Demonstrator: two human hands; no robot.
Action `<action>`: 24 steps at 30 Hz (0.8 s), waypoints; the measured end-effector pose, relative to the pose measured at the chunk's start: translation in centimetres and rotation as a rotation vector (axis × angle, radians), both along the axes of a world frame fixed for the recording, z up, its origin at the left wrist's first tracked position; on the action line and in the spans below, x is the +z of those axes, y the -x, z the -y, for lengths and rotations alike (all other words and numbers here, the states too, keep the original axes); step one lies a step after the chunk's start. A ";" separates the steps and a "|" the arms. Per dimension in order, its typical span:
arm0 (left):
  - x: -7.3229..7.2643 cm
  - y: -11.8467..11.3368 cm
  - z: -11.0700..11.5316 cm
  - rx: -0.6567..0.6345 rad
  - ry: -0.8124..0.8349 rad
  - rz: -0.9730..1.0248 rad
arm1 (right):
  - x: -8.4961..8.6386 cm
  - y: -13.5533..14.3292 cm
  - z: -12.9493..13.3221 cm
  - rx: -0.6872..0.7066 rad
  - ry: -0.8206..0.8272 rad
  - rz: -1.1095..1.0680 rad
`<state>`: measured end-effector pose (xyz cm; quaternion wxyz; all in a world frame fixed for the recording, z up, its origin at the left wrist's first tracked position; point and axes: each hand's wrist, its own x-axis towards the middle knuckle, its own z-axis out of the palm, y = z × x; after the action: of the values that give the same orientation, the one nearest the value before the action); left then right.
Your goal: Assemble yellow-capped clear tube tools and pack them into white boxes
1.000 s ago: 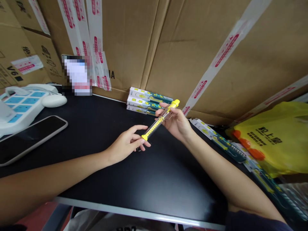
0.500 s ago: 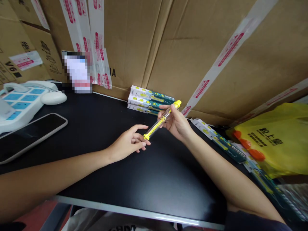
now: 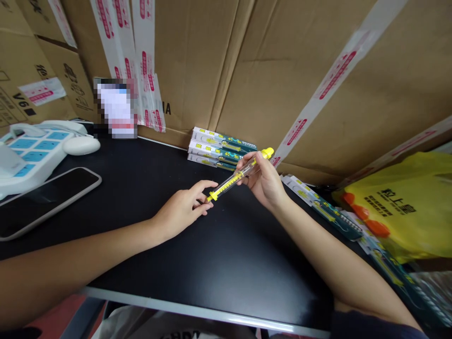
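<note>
A spring scale [image 3: 228,184], a clear tube with a yellow scale inside and yellow ends, is held slanting above the black table. My right hand [image 3: 263,181] grips its upper part near the yellow cap, thumb on top and fingers curled beneath. At the lower end, my left hand [image 3: 181,209] has its thumb and fingers closed round the small yellow tip below the collar. The left index finger stretches out above the tube. Whether a hook sits between the left fingers is hidden.
Behind the hands lies a stack of printed spring scale boxes [image 3: 212,150]. More boxes [image 3: 321,205] lie to the right beside a yellow plastic bag [image 3: 406,212]. A phone [image 3: 49,202], a power strip [image 3: 38,146] and a white mouse-like object [image 3: 81,145] are at left. Cardboard [image 3: 300,84] walls the back.
The spring scale has tilted flatter, its cap moving slightly right and its lower end slightly left and up. My left fingers have closed more round the lower tip.
</note>
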<state>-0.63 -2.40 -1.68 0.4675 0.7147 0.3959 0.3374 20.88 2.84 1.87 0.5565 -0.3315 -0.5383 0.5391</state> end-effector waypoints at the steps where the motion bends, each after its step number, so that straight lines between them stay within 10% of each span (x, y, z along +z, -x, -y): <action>1: 0.0 0.0 0.0 -0.003 -0.027 -0.018 | 0.1 0.1 0.1 -0.009 -0.010 0.005; 11: -1.4 -0.6 -0.8 -0.085 0.216 0.205 | 1.6 0.3 1.8 0.176 0.002 0.159; 24: -0.6 -0.8 -0.7 -0.178 0.364 0.309 | 1.7 0.8 1.9 -0.208 -0.143 0.230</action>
<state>0.15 -1.75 -2.28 0.6714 0.5907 0.3094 0.3233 20.09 0.94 3.54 0.5663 -0.4046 -0.5980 0.3976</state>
